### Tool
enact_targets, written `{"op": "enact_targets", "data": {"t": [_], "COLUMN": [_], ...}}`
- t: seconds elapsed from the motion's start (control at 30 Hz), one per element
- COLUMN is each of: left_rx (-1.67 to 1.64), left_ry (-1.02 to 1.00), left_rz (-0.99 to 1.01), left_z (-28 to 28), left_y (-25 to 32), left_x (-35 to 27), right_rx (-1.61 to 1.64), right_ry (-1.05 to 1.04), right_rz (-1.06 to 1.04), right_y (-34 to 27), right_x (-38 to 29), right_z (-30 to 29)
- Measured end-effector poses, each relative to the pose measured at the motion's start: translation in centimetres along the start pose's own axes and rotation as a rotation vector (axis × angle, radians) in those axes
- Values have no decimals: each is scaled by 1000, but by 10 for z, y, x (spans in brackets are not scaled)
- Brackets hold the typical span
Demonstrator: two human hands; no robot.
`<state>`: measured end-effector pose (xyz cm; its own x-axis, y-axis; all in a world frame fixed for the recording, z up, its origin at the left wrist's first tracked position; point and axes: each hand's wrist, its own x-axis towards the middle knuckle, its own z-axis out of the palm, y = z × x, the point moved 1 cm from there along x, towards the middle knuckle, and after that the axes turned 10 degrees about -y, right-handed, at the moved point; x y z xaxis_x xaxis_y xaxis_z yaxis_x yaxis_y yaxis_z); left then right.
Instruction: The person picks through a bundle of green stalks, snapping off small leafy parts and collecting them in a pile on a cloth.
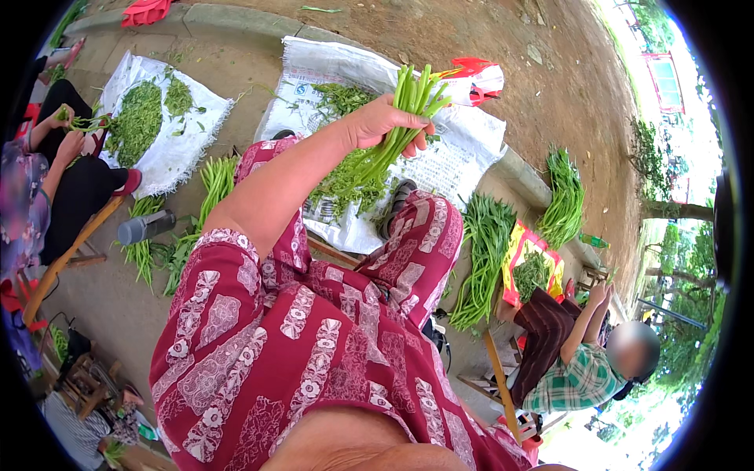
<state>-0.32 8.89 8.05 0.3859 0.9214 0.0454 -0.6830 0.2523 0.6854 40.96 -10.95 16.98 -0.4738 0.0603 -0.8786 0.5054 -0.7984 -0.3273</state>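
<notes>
My left hand (386, 125) grips a bundle of long green vegetable stems (412, 94). Their cut ends point up and away, and the lower part hangs toward my lap. Under the bundle a white woven sack (447, 159) lies spread on the ground, bearing print. Stripped leaves and short green pieces (353, 185) are heaped on it between my feet, and a second small pile of leaves (344, 97) sits farther back. My right hand is out of view.
Long-stemmed greens lie on my right (483, 253) and left (215, 182), near a grey bottle (146, 227). At left a person's hands (68, 126) hold stems beside another sack (194, 129). A person in a checked shirt (568, 380) sits right. A concrete kerb (247, 22) runs behind.
</notes>
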Motion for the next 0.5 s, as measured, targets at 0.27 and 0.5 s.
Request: {"op": "enact_targets", "data": {"t": [0.27,0.5], "left_rx": [9,0], "left_ry": [2,1], "left_rz": [25,11], "left_z": [0,1], "left_y": [4,3], "left_x": [-1,-1], "right_rx": [-21,-68], "right_ry": [-12,-34], "right_rz": [21,36], "right_y": [2,4], "right_x": [1,2], "right_z": [-2,-6]}}
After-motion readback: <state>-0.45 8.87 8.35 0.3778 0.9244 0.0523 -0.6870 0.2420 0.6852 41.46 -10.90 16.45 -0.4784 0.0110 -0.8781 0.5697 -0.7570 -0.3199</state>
